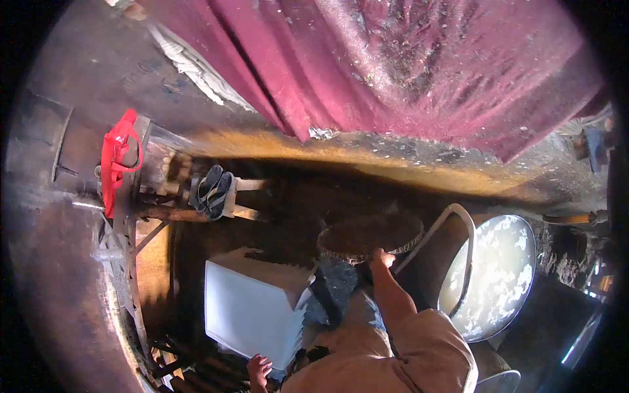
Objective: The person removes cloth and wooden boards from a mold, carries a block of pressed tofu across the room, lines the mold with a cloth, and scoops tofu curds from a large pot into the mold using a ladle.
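Observation:
My right hand (382, 259) reaches forward with its fingers closed on the near rim of a round, shallow, dark basket (354, 252). The basket has a braided-looking edge, and its inside lies in deep shadow. Low in the view, my left hand (260, 368) hangs with its fingers loosely apart and nothing in them. Beside it stands a white box-like container (252, 311) with a bright, flat face. To the right of my right arm is a large round metal basin (498, 275) with pale liquid and white patches. A pale curved hoop (464, 216) arches over its left side.
Dark red cloth (419, 72) covers the raised surface ahead, above a yellowish ledge (262, 147). A pair of dark flip-flops (214, 192) rests on a small wooden stand (246, 196). Red straps (118, 160) hang at the left, by a metal frame (134, 268).

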`<action>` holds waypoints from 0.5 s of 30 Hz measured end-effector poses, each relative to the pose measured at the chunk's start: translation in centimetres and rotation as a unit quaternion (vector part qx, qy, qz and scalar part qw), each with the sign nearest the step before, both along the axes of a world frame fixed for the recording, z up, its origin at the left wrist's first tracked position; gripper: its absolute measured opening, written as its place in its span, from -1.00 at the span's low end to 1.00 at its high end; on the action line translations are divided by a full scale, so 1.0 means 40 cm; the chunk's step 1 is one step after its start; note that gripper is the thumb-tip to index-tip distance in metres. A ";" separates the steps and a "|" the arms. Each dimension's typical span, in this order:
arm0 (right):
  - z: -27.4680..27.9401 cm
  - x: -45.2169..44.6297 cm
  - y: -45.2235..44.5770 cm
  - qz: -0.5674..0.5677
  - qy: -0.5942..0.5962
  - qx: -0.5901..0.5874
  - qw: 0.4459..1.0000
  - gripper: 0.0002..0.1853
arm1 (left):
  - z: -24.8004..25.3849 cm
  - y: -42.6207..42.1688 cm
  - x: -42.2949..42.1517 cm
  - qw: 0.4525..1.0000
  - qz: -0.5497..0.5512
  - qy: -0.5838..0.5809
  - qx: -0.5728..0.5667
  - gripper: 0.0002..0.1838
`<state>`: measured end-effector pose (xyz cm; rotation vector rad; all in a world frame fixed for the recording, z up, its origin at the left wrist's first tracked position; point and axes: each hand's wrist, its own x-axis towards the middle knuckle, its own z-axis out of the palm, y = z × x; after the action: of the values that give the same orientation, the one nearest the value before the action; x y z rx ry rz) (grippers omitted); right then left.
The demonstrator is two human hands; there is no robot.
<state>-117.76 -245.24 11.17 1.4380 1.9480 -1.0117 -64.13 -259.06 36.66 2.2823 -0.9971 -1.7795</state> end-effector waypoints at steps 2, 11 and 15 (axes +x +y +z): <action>-0.150 -0.023 -0.005 0.072 -0.014 -0.026 0.997 -0.54 | 0.010 -0.002 -0.045 0.999 -0.025 -0.046 -0.013 -0.60; 0.209 -0.369 -0.127 -0.020 0.308 -0.167 0.937 -0.82 | -0.055 -0.066 -0.100 0.999 -0.042 0.023 -0.019 -0.54; 0.497 -0.342 -0.019 0.093 0.389 -0.374 0.837 -0.74 | -0.100 -0.061 -0.115 0.989 -0.120 0.065 -0.049 -0.57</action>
<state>-131.44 -245.99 31.05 0.3866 1.7349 -2.1697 -68.72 -261.50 32.65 2.0323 -1.3516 -1.8884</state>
